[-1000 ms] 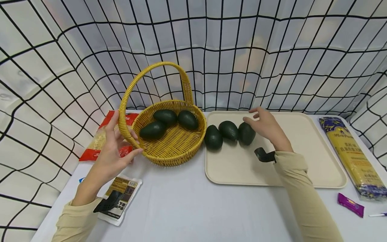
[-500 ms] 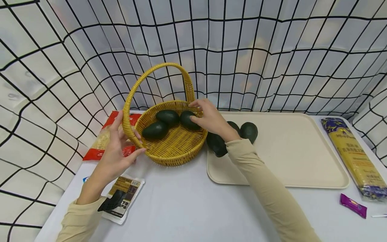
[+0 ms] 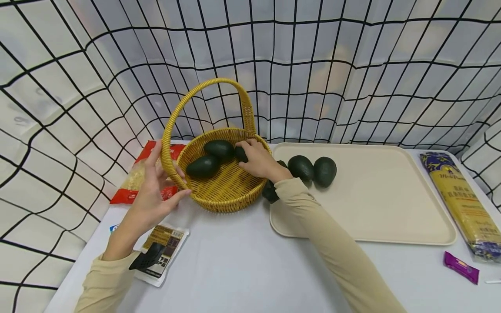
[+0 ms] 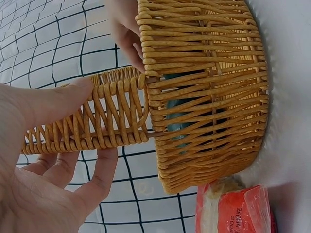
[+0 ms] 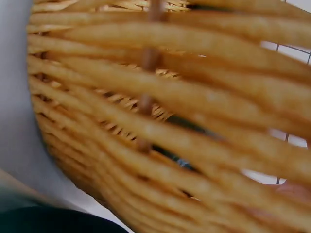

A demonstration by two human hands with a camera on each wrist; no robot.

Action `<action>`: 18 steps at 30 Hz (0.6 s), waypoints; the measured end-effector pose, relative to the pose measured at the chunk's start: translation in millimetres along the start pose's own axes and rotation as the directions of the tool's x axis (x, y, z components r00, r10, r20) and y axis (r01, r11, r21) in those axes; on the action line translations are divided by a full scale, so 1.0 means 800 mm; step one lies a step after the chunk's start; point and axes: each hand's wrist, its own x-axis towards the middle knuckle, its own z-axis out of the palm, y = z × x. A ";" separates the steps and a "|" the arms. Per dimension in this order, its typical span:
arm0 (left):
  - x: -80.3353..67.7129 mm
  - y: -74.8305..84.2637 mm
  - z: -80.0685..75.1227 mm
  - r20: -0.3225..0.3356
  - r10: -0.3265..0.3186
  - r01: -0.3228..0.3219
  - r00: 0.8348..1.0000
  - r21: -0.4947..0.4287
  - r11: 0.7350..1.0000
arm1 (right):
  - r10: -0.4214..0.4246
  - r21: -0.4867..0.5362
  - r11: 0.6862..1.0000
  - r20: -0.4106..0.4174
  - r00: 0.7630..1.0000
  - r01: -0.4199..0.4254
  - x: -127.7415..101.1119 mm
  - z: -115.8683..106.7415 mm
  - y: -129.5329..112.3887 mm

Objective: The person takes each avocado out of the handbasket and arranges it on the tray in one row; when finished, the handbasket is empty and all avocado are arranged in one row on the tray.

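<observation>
there was one basket [image 3: 219, 206], and three avocados [image 3: 220, 150] lay in it: two in plain sight, the third avocado [image 3: 240, 154] partly under the right hand [image 3: 256, 160]. three more avocados [image 3: 325, 171] were on the one tray [image 3: 375, 195], just beside the basket; one of these was partly hidden by the right wrist. on the table [image 3: 235, 274] there were also four packs: one red bag [image 3: 131, 180] behind the left hand [image 3: 150, 198], one pouch [image 3: 168, 248] near the left wrist, one yellow pack [image 3: 462, 200] beside the tray and one purple pack [image 3: 461, 268]

the left arm reached up from the lower left, and its hand grasped the handle [image 3: 166, 141], thumb on one side, fingers on the other. the right arm slanted above the tray, with the hand lowered inside the basket; its fingers were curved around the third avocado, but how firmly they grasped it could not be seen
</observation>
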 end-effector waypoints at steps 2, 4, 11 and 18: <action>0.001 0.000 0.001 -0.002 -0.001 0.001 1.000 -0.002 1.000 | -0.009 -0.018 1.000 -0.002 1.000 0.009 -0.001 0.000 0.000; 0.001 0.000 0.002 -0.002 -0.008 0.008 1.000 -0.004 1.000 | -0.025 -0.032 0.999 0.008 1.000 0.025 -0.002 0.000 0.001; 0.000 0.000 0.001 -0.002 -0.030 0.030 1.000 0.003 1.000 | -0.077 -0.042 0.996 0.150 0.986 0.084 -0.006 0.005 -0.009; 0.000 0.000 0.001 -0.004 -0.036 0.036 0.999 0.013 0.999 | -0.032 -0.097 0.994 0.140 0.990 0.046 -0.024 0.009 -0.037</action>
